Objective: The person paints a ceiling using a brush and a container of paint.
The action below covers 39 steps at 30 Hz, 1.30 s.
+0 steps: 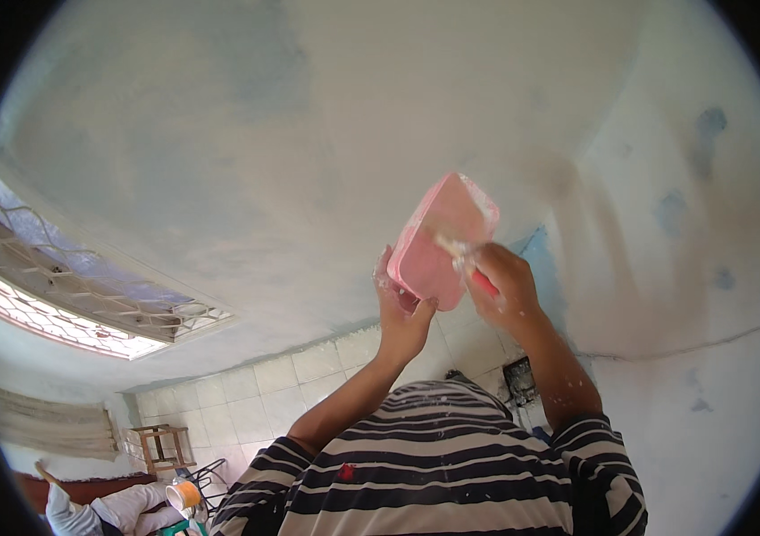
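Resting in left grip (403,319), pink tub (422,263)

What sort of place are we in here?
Probably a room in a home, its finish incomplete: there's a patchy wall, a grilled window and a tiled floor.

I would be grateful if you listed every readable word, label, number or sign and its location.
There is no readable text in this view.
Shallow rectangular pink tray: no lettering visible.
Dark-and-white striped cloth shirt: no lettering visible; its red mark is too small to make out.
Orange-and-white round container: any print is too small to read.
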Tool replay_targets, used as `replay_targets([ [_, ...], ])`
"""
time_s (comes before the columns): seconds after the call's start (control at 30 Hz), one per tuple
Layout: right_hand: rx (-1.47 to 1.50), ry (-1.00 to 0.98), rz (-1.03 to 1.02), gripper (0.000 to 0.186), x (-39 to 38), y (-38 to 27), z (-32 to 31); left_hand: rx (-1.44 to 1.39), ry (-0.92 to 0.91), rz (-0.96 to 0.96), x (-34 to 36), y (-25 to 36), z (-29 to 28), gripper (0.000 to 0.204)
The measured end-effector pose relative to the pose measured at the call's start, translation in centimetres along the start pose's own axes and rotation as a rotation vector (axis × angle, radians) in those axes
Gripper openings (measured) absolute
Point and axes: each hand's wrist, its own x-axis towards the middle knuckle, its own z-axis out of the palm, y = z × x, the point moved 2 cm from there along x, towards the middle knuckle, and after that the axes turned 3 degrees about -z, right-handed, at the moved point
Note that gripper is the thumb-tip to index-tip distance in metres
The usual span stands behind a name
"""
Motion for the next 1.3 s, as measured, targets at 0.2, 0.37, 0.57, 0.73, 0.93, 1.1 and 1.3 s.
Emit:
replay_targets([
  [0.2, -0.096, 0.075, -0.167, 0.029, 1.3, -7.1, 2.7, -0.011, 0.047, -0.025, -3.8, 4.2, -7.4, 0.097],
  [0.37, -0.235, -0.02, -0.013, 0.019, 2.2, -8.8, 5.8, -0.023, -0.044, 0.012, -5.1, 4.9, -8.9, 0.098],
  [0.57, 0.171, 0.071, 0.075, 0.02, -0.5, -9.9, 8.7, -0.043, -0.165, -0.198, -4.8, 5.5, -13.2, 0.099],
  [0.73, 0.33, 0.405, 0.444, 0.018, 0.3, -11.4, 7.9, -0.239, -0.25, -0.182, -4.2, 4.5, -15.2, 0.106],
  [0.93, 0.305, 0.325, 0.468, 0.02, 1.4, -13.9, 10.7, -0.422, -0.349, -0.196, -3.5, 5.4, -15.2, 0.116],
  [1.1, 0.35, 0.407, 0.521, 0.022, 2.1, -14.9, 12.1, -0.471, -0.426, -0.218, -2.8, 6.1, -15.9, 0.116],
  [1.3, 0.476, 0.525, 0.53, 0.022, 1.8, -12.7, 9.0, -0.353, -0.376, -0.204, -2.2, 4.9, -15.4, 0.113],
])
